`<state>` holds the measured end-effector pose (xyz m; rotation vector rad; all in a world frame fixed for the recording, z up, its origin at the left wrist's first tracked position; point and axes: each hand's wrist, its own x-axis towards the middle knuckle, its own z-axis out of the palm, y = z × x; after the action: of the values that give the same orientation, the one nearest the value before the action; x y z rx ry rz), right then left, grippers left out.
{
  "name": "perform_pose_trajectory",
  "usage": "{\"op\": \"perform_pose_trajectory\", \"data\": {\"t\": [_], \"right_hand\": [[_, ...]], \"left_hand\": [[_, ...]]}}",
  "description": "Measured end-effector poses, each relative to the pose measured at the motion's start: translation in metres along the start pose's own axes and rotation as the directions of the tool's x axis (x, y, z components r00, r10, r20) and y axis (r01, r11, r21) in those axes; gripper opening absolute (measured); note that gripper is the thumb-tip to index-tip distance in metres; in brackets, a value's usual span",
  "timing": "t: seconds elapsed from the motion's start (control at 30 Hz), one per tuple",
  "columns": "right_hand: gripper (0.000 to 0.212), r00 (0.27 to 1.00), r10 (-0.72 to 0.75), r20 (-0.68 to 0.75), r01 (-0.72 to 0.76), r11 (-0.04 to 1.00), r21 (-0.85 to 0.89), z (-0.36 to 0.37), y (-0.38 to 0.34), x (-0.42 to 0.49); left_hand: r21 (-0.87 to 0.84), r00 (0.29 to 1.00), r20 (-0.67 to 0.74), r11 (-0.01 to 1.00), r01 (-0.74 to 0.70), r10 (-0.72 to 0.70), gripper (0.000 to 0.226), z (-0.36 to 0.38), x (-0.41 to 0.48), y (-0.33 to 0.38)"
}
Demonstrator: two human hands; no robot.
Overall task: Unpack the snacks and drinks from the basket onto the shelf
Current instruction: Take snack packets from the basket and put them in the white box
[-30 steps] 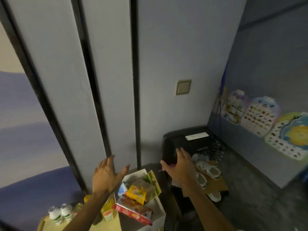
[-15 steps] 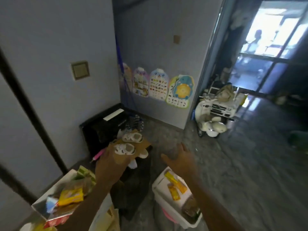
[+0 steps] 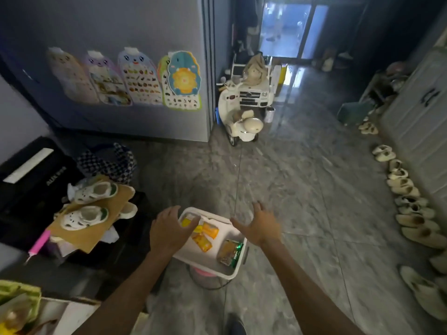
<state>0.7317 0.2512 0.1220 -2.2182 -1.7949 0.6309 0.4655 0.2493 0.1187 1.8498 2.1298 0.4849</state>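
Observation:
A white basket (image 3: 205,262) sits on a pink stool on the floor, low in the middle of the view. Inside it lie several small yellow and orange snack packets (image 3: 202,241) and a brown packet with a green end (image 3: 229,252). My left hand (image 3: 168,229) hovers over the basket's left rim with fingers spread, empty, partly covering a yellow packet. My right hand (image 3: 260,226) hangs open over the right rim, holding nothing. The shelf (image 3: 60,313) with snack boxes on it shows at the bottom left corner.
Left of the basket stands a black case (image 3: 29,184) and a cardboard sheet carrying white child's shoes (image 3: 84,215). White ride-on toy vehicles (image 3: 246,110) are parked ahead by the wall. A row of slippers (image 3: 408,206) lines the right side. Grey tiled floor lies between.
The view has swung right and down from the shelf and wall to the floor. Both hands have come over the basket, which now sits between them.

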Motion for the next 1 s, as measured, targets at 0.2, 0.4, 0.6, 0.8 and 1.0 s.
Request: {"op": "perform_pose_trajectory", "data": {"t": [0.2,0.4,0.6,0.8,1.0], "right_hand": [[0.116,0.986,0.028,0.164,-0.02,0.998,-0.054,0.077,0.051,0.056],[0.097,0.96,0.02,0.28,0.009,0.995,-0.104,0.17,0.088,0.102],[0.12,0.919,0.056,0.391,-0.003,0.991,-0.134,0.294,0.143,0.149],[0.083,0.952,0.037,0.303,0.028,0.978,-0.207,0.372,0.175,0.151],[0.057,0.97,0.073,0.234,-0.033,0.985,-0.169,0.387,0.164,0.143]], "left_hand": [[0.128,0.995,0.102,0.992,0.001,-0.014,0.095,0.098,0.042,-0.018],[0.234,0.982,0.19,0.971,-0.053,0.007,0.077,0.188,0.09,-0.065],[0.423,0.935,0.321,0.86,-0.285,0.152,0.098,0.301,0.153,-0.14],[0.415,0.93,0.327,0.859,-0.301,0.168,0.08,0.37,0.168,-0.181],[0.323,0.936,0.172,0.88,-0.348,0.307,0.032,0.379,0.179,-0.204]]}}
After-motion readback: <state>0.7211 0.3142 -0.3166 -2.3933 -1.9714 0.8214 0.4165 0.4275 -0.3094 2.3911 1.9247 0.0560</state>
